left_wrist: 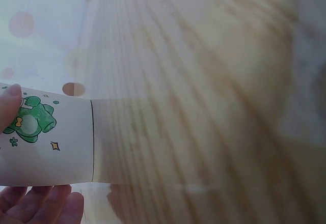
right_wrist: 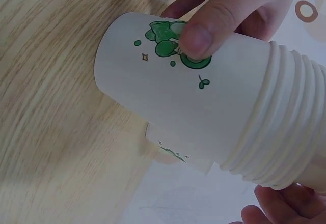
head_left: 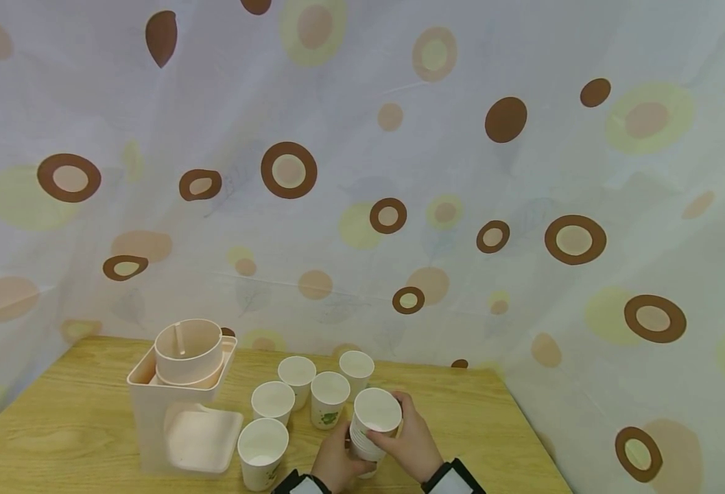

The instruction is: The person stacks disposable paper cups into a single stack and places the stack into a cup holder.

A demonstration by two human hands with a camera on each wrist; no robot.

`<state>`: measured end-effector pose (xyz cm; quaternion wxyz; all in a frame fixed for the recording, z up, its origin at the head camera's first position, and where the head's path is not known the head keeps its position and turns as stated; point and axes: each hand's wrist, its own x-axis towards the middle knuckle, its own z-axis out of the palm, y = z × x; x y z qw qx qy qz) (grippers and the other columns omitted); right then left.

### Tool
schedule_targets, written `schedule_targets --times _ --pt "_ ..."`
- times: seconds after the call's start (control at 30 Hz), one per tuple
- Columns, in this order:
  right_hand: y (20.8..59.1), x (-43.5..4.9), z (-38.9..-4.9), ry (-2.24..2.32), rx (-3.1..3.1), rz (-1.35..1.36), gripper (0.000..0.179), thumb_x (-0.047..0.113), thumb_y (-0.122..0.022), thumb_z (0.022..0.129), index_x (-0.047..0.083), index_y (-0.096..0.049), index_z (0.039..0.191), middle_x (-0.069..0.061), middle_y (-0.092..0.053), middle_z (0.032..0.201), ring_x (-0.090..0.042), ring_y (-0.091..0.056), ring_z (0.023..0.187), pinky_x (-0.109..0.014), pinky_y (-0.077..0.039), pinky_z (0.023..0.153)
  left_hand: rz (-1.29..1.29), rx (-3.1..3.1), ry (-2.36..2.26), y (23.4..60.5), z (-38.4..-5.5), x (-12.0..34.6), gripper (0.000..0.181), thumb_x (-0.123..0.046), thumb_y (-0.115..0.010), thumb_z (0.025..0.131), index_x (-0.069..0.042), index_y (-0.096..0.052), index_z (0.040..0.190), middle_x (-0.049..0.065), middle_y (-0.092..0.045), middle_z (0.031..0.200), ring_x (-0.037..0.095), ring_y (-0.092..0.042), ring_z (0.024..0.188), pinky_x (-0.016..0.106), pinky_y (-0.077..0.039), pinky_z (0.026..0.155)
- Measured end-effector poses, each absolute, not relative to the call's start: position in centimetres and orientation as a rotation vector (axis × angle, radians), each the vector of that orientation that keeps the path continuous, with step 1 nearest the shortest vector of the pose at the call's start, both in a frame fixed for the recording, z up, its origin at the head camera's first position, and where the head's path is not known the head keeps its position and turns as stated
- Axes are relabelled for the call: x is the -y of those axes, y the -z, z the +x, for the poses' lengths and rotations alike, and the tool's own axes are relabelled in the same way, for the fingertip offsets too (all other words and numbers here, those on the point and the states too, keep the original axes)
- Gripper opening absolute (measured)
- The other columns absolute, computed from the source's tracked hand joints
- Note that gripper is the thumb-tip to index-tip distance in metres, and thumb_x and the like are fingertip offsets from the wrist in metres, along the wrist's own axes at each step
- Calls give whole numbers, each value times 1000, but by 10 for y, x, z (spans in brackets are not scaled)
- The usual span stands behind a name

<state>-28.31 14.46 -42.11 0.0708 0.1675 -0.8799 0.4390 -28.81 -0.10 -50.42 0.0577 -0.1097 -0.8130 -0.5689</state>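
A stack of nested white paper cups (head_left: 377, 410) is between both hands, tilted with its top opening facing up in the head view. My left hand (head_left: 335, 460) grips the lower body of the stack, with its thumb over the green cartoon print. Higher up, my right hand (head_left: 416, 439) holds the stack from the right near the rims, thumb across the front. In the right wrist view the stacked rims (right_wrist: 285, 117) lie close together, with right-hand fingers (right_wrist: 285, 203) beside them. To the left, several single paper cups stand upright, among them a front one (head_left: 263, 453).
A pale plastic box-shaped container (head_left: 158, 425) stands at the left of the wooden table (head_left: 473, 412), with a round cylindrical piece (head_left: 189, 360) in its top and a flat tray-like part in front. Behind and to the right hangs a dotted curtain (head_left: 337, 261).
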Motion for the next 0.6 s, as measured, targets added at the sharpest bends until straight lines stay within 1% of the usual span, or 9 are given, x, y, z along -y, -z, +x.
schedule_targets --times 0.17,0.37,0.47,0.57,0.6 --pt "425 -146 -285 -1307 2652 506 70 19 -79 72 -8 -41 123 -20 -59 114 -31 -58 103 -43 -48 83 -336 2463 1728 505 -288 0 59 -8 -82 63 4 -52 112 16 -64 105 31 -60 94 43 -52 78" --pt "427 -146 -286 -1326 2659 498 69 18 -79 72 -9 -40 123 -20 -58 113 -31 -57 103 -43 -48 83 -348 2458 1724 505 -288 0 60 -9 -82 63 4 -52 113 16 -64 104 30 -60 94 40 -51 77" --pt "428 -147 -287 -1336 2673 494 69 20 -78 73 -9 -40 124 -20 -58 114 -31 -57 104 -44 -48 83 -349 2455 1732 505 -288 1 60 -10 -82 63 3 -52 113 15 -64 104 30 -60 94 40 -51 77" --pt "430 -147 -288 -1344 2687 491 70 22 -78 74 -9 -39 124 -20 -57 115 -31 -56 105 -45 -47 85 -368 2433 1742 507 -289 2 61 -13 -83 63 3 -52 113 15 -64 104 29 -60 93 42 -52 77" --pt "431 -147 -288 -1343 2689 493 70 23 -78 74 -9 -39 124 -20 -57 115 -31 -56 105 -45 -47 85 -391 2424 1716 509 -290 2 60 -16 -83 64 3 -52 112 15 -64 102 26 -60 92 39 -52 75"
